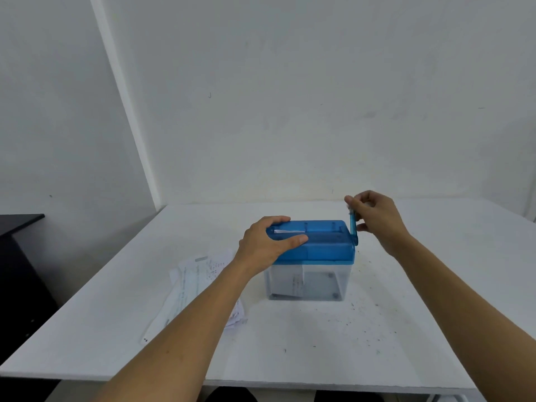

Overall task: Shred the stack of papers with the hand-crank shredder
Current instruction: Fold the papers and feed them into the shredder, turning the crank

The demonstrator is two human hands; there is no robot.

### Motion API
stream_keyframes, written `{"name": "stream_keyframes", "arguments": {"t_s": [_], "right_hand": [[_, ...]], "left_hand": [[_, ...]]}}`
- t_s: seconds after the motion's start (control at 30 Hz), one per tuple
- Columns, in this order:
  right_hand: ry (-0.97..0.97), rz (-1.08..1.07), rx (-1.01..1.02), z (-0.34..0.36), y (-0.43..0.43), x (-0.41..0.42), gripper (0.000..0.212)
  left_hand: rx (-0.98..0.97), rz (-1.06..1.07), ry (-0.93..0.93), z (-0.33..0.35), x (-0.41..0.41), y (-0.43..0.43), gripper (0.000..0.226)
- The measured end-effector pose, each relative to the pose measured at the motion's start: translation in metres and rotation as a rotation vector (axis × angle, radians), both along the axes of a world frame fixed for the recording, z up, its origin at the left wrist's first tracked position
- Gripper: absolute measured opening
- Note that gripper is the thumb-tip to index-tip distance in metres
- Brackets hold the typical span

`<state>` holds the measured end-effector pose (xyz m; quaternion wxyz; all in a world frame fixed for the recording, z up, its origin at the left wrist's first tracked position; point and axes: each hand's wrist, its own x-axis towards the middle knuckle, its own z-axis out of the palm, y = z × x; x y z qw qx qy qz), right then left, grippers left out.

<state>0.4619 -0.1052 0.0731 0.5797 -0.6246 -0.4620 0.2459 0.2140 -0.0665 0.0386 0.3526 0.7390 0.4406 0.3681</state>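
The hand-crank shredder (324, 248) stands mid-table: a blue lid on a clear bin (319, 282). A last sliver of white paper (285, 231) shows in the lid's slot, and a sheet hangs inside the bin. My left hand (266, 242) grips the lid's left end, fingers over the far edge and thumb along the front. My right hand (374, 216) pinches the knob of the blue crank (353, 227), which points up at the lid's right end. The stack of papers (197, 285) lies on the table to the left, partly under my left forearm.
The white table (377, 343) meets a white wall at the back. Dark specks are scattered on the table right of the shredder. A dark cabinet (17, 256) stands off the table's left side.
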Motion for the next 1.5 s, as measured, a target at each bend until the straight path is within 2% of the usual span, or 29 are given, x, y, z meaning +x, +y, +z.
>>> {"name": "stream_keyframes", "arguments": {"t_s": [0.13, 0.43, 0.63, 0.83, 1.0, 1.1, 1.27, 1.4, 1.5], "right_hand": [[0.084, -0.022, -0.052, -0.016, 0.010, -0.002, 0.032], [0.042, -0.030, -0.253, -0.059, 0.006, -0.011, 0.033], [-0.085, 0.077, -0.452, -0.072, -0.017, -0.004, 0.026], [-0.277, 0.254, -0.654, -0.058, -0.041, 0.005, 0.029], [-0.411, 0.333, -0.704, -0.031, -0.059, 0.010, 0.042], [-0.465, 0.257, -0.629, -0.018, -0.056, 0.015, 0.031], [-0.488, 0.063, -0.302, 0.012, -0.052, 0.005, 0.015], [-0.534, 0.053, -0.136, 0.039, -0.053, -0.025, 0.014], [-0.522, 0.134, -0.083, 0.053, -0.051, -0.052, 0.012]], "left_hand": [[0.007, 0.008, -0.002, -0.003, 0.001, 0.000, 0.093], [0.025, 0.010, -0.019, -0.007, 0.001, -0.001, 0.069], [0.027, 0.014, -0.018, -0.006, 0.002, -0.002, 0.070], [0.039, 0.037, 0.016, -0.005, 0.001, -0.002, 0.067], [0.034, 0.022, 0.025, -0.003, 0.001, -0.004, 0.076], [0.022, 0.008, 0.034, -0.001, -0.001, -0.004, 0.076], [-0.023, -0.034, 0.069, 0.008, -0.002, -0.008, 0.078], [-0.032, -0.014, 0.023, 0.015, -0.011, -0.009, 0.081], [-0.012, 0.105, -0.057, 0.021, -0.031, -0.006, 0.070]]}}
